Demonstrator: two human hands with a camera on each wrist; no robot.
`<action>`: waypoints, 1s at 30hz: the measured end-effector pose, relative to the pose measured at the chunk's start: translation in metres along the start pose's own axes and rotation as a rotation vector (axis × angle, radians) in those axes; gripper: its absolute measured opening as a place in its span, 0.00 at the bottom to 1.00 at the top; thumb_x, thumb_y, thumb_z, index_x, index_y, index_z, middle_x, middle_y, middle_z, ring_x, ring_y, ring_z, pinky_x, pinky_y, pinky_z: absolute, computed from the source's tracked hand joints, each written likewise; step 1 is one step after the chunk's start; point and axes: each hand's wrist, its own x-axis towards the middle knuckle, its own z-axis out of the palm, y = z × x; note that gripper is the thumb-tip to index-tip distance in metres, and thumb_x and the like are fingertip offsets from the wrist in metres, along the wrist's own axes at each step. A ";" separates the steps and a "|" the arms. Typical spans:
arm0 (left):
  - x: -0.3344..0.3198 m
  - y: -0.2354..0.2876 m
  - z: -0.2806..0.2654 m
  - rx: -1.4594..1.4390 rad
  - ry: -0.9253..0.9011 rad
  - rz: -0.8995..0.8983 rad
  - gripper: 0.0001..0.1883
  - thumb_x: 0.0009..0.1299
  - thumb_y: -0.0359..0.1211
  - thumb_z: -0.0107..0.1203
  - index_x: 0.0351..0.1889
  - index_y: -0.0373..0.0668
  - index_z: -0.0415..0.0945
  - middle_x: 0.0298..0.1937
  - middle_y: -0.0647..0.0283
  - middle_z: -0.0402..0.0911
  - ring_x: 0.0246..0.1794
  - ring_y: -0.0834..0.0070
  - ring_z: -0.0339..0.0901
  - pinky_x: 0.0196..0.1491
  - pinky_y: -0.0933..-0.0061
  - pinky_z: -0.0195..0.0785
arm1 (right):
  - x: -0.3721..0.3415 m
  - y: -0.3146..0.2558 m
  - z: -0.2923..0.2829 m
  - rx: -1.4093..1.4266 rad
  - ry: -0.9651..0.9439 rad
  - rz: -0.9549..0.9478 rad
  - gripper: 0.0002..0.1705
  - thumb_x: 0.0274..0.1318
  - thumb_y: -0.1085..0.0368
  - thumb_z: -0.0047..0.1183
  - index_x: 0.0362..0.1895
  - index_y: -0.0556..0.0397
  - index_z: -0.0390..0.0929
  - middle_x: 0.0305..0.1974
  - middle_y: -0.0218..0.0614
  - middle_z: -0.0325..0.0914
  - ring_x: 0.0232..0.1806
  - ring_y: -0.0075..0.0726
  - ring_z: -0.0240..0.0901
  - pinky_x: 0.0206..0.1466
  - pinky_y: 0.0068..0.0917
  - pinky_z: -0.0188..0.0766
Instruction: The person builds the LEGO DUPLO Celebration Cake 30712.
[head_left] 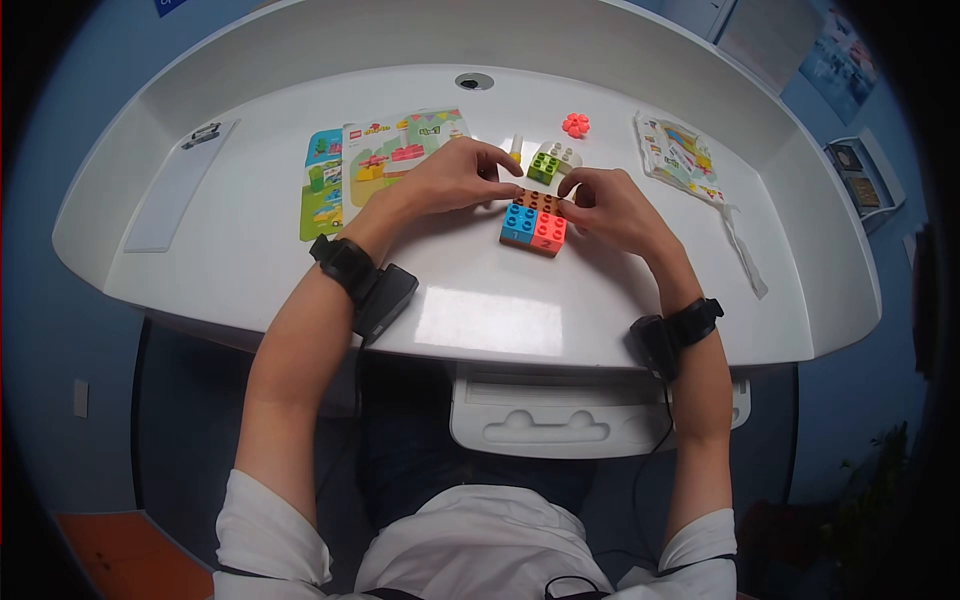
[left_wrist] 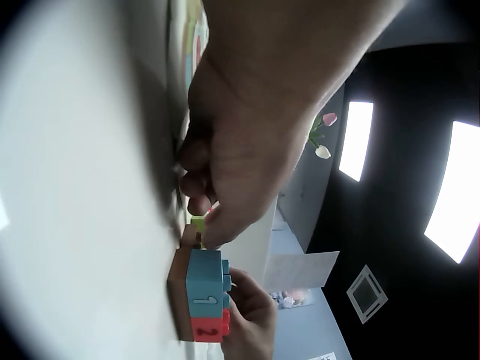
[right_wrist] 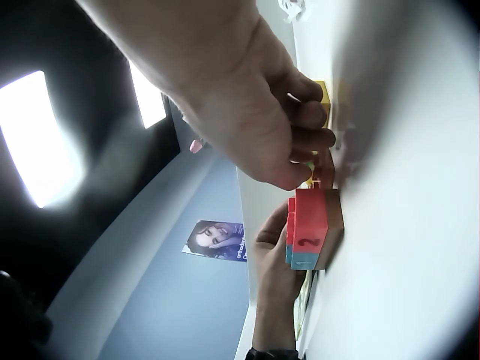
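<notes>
In the head view, a brown base plate with studs lies on the desk. On its near end sit a blue brick marked 1 and a red brick marked 2, side by side. My left hand is at the plate's far left corner, thumb tip right at its edge, index finger stretched beyond with a gap between. At the plate's right edge, my right hand has thumb and curled index finger close together on it. A green brick stands just behind the plate, between the hands.
Behind the green brick are a pale studded piece and a small yellow-and-white piece. Farther back lies a pink flower piece. Booklets and a clipboard lie left, a plastic bag right. A raised wall curves round the desk.
</notes>
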 end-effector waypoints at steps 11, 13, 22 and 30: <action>0.000 0.003 0.000 0.041 -0.105 -0.055 0.19 0.66 0.39 0.66 0.51 0.40 0.83 0.29 0.66 0.81 0.28 0.83 0.71 0.31 0.78 0.62 | -0.002 0.004 -0.002 -0.053 -0.063 0.014 0.18 0.55 0.62 0.63 0.47 0.58 0.83 0.21 0.32 0.73 0.23 0.24 0.64 0.28 0.27 0.62; 0.000 0.003 0.001 0.001 -0.081 -0.039 0.19 0.66 0.40 0.67 0.50 0.39 0.83 0.28 0.67 0.80 0.27 0.83 0.70 0.30 0.78 0.61 | 0.000 0.006 0.002 -0.017 -0.031 0.010 0.17 0.56 0.62 0.63 0.46 0.58 0.83 0.21 0.31 0.72 0.23 0.24 0.62 0.28 0.27 0.62; -0.003 0.010 -0.001 0.063 -0.088 -0.051 0.19 0.65 0.40 0.68 0.49 0.40 0.84 0.25 0.68 0.77 0.25 0.83 0.66 0.28 0.77 0.57 | -0.001 0.002 -0.001 0.025 -0.065 0.042 0.16 0.58 0.61 0.62 0.46 0.59 0.82 0.21 0.29 0.73 0.22 0.21 0.62 0.27 0.25 0.61; -0.003 0.012 0.000 0.068 -0.076 -0.035 0.19 0.64 0.39 0.68 0.50 0.39 0.84 0.25 0.69 0.77 0.25 0.83 0.67 0.28 0.77 0.58 | -0.001 0.004 0.001 0.006 -0.030 0.007 0.15 0.58 0.62 0.62 0.45 0.59 0.82 0.20 0.29 0.72 0.22 0.21 0.62 0.26 0.25 0.59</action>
